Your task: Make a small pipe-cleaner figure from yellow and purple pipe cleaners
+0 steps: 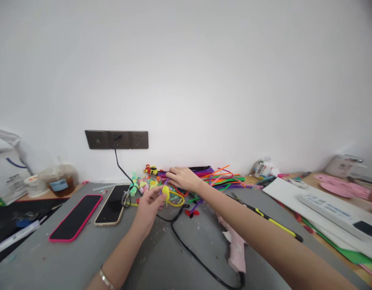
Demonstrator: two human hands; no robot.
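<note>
My left hand (149, 204) is closed in a pinch around a small yellow pipe-cleaner piece (166, 194), coiled and fuzzy. Just beyond it, my right hand (183, 178) reaches over a pile of coloured pipe cleaners (224, 178), its fingers stretched out toward the left. Its lower fingertips are partly hidden. Small pastel fuzzy figures (143, 184) lie behind my left hand, with a red-and-yellow figure (150, 169) near the wall. A yellow pipe-cleaner loop (177, 200) and a red fuzzy piece (192, 213) rest on the grey mat between my arms.
A pink glue gun (236, 249) lies under my right forearm, its black cord (192, 253) crossing the mat. Two phones (77, 217) (112, 205) lie left. A black-and-yellow cutter (276, 223) and stacked paper (319, 217) are right. A drink cup (59, 181) stands back left.
</note>
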